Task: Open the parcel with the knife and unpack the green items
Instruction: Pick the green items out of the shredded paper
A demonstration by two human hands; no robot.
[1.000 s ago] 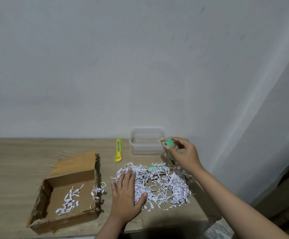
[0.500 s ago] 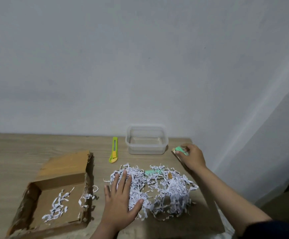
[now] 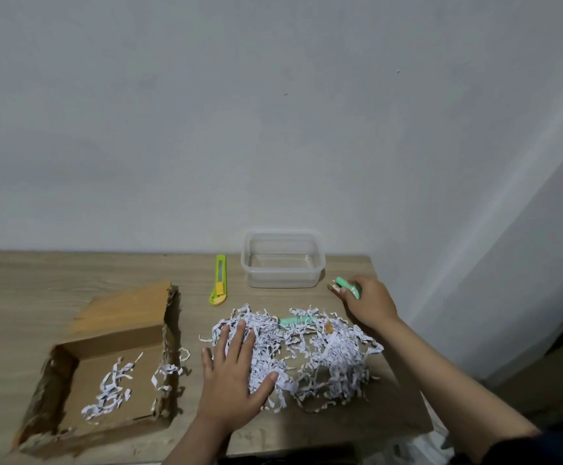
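Note:
The opened cardboard parcel (image 3: 112, 333) lies at the left with a few paper shreds inside. A heap of shredded paper (image 3: 323, 354) covers the table to its right. My left hand (image 3: 236, 374) rests flat on the heap's left side, fingers spread. My right hand (image 3: 369, 302) is down at the table beside the clear container, holding a green item (image 3: 347, 286) with a brown end. Another green item (image 3: 295, 320) lies half buried at the heap's far edge. The green and yellow knife (image 3: 219, 280) lies left of the container.
An empty clear plastic container (image 3: 283, 278) stands at the back by the wall. A small orange piece (image 3: 329, 327) shows in the shreds. The wooden table (image 3: 38, 283) ends just right of my right hand and near my body. The wall rises close behind.
My right hand has carried the green item from above the heap down to the table right of the container. My left hand stays on the shreds.

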